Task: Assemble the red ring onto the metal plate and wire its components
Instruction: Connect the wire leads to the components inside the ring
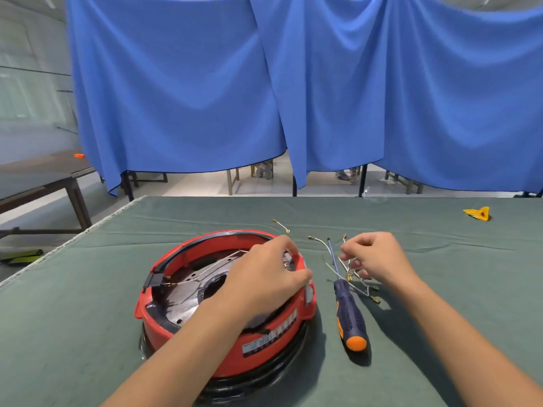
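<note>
The red ring [188, 254] sits around the round metal plate [188, 298] on the green-covered table. Thin white wires run across the plate to a black connector [155, 279] on the ring's left wall. My left hand [264, 274] reaches over the ring's right side with curled fingers at the rim; what it grips is hidden. My right hand [376, 259] hovers to the right over a loose bundle of white wires [352, 277] with brass terminals and pinches one of them.
A blue screwdriver [348, 306] with an orange end lies between the ring and the wire bundle. A single short wire [281, 225] lies behind the ring. A yellow scrap [479, 213] lies at the far right. Blue curtains [293, 83] hang behind the table.
</note>
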